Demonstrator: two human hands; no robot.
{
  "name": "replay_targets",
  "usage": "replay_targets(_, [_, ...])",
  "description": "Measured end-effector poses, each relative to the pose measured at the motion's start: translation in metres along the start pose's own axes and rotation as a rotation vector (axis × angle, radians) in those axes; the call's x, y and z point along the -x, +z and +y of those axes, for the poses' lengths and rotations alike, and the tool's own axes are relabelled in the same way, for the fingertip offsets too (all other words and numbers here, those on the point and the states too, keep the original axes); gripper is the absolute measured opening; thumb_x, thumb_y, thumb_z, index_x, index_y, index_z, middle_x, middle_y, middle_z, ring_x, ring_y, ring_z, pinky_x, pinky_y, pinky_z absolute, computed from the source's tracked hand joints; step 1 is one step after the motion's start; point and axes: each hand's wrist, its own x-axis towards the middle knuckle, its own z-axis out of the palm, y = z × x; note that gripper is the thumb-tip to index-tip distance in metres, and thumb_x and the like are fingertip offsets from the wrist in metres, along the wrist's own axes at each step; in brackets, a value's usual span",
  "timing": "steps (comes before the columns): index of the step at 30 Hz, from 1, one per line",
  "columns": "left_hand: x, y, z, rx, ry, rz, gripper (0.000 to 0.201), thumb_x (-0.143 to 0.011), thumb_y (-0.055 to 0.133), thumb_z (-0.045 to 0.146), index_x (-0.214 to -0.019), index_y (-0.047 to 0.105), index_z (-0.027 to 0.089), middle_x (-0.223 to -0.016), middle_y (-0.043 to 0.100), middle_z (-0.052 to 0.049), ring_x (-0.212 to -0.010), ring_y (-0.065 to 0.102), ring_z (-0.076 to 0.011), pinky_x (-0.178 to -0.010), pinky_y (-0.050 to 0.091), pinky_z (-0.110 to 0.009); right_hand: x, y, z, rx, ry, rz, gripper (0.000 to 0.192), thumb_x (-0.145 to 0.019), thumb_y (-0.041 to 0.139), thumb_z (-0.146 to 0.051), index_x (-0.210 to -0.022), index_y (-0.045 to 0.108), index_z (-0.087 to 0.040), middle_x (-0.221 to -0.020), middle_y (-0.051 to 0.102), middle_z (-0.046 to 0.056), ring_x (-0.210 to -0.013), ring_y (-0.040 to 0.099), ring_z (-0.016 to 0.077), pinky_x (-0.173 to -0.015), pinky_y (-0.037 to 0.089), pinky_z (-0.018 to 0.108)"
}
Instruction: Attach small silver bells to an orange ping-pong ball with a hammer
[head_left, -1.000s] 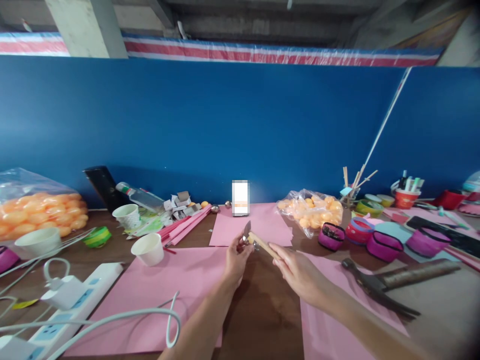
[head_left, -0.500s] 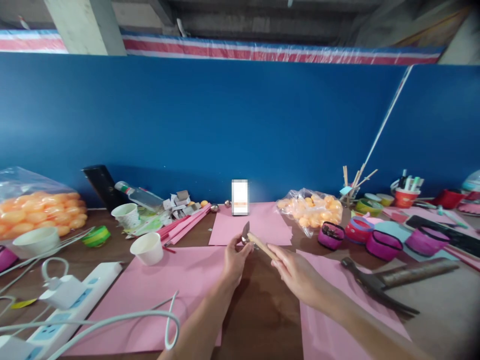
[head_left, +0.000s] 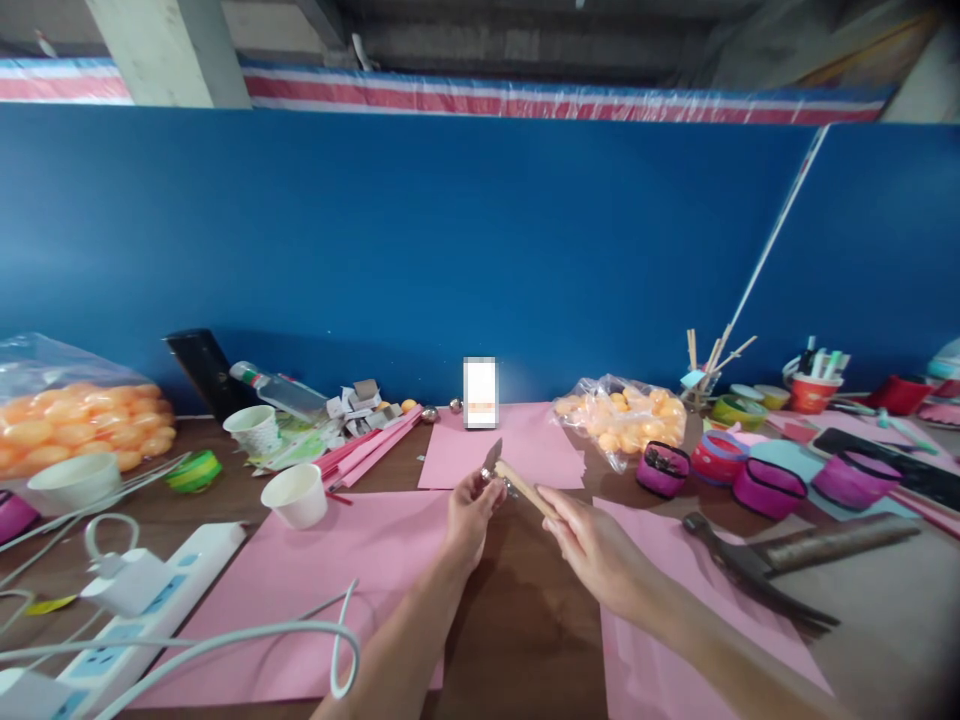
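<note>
Fingers of the left hand (head_left: 469,510) pinch one small metal blade (head_left: 492,458); the right hand (head_left: 592,540) grips one wooden stick (head_left: 525,489), both meeting above the brown table (head_left: 525,620). Nearby: two paper cups (head_left: 298,496), two bags of orange balls (head_left: 626,418), one hammer (head_left: 757,570), three pink paper sheets (head_left: 330,590).

blurred: white card (head_left: 480,392) | cut off at left edge: ball bag (head_left: 67,420); power strip (head_left: 112,625)

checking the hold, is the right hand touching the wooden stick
Touching: the head view shows the right hand closed around the near end of the wooden stick.
</note>
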Motion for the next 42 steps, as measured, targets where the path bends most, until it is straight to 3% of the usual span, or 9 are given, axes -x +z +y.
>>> replay_targets(8, [0.000, 0.002, 0.000, 0.068, 0.022, 0.042, 0.046, -0.061, 0.070, 0.023, -0.104, 0.057, 0.018, -0.076, 0.062, -0.001, -0.071, 0.058, -0.0102, -0.073, 0.046, -0.027, -0.001, 0.003, 0.001, -0.010, -0.011, 0.035, 0.038, -0.086, 0.030, -0.017, -0.123, 0.039, -0.022, -0.100, 0.061, 0.006, -0.089, 0.058, 0.0175, -0.073, 0.044, 0.029])
replay_targets(19, [0.001, 0.003, 0.004, 0.073, -0.048, 0.070, 0.033, -0.056, 0.074, 0.024, -0.082, 0.055, 0.015, -0.075, 0.064, -0.002, -0.069, 0.061, -0.0108, -0.067, 0.047, -0.024, 0.000, -0.001, -0.005, -0.027, -0.012, 0.022, 0.037, -0.086, 0.031, -0.018, -0.121, 0.041, -0.021, -0.093, 0.062, 0.006, -0.077, 0.059, 0.0159, -0.070, 0.045, 0.028])
replay_targets(30, [0.000, 0.002, 0.006, 0.151, -0.070, 0.111, 0.030, -0.056, 0.075, 0.021, -0.079, 0.057, 0.014, -0.076, 0.066, -0.003, -0.072, 0.061, -0.0112, -0.069, 0.047, -0.023, 0.001, 0.003, 0.003, -0.142, 0.051, 0.030, 0.036, -0.086, 0.030, -0.023, -0.121, 0.042, -0.023, -0.083, 0.062, 0.002, -0.054, 0.055, 0.0107, -0.056, 0.045, 0.024])
replay_targets(38, [-0.002, -0.001, 0.005, 0.210, -0.057, 0.080, 0.025, -0.059, 0.073, 0.020, -0.079, 0.060, 0.014, -0.077, 0.065, -0.001, -0.072, 0.061, -0.0097, -0.074, 0.047, -0.023, 0.002, 0.002, 0.004, -0.178, 0.075, 0.021, 0.034, -0.087, 0.030, -0.025, -0.118, 0.044, -0.023, -0.079, 0.061, 0.000, -0.051, 0.053, 0.0097, -0.052, 0.044, 0.023])
replay_targets(42, [-0.003, -0.002, 0.005, 0.222, -0.044, 0.038, 0.024, -0.060, 0.072, 0.022, -0.080, 0.063, 0.013, -0.081, 0.064, -0.003, -0.075, 0.060, -0.0101, -0.077, 0.047, -0.023, 0.002, 0.004, 0.007, -0.195, 0.092, 0.078, 0.036, -0.087, 0.029, -0.026, -0.120, 0.041, -0.023, -0.083, 0.061, 0.001, -0.052, 0.054, 0.0095, -0.054, 0.045, 0.023])
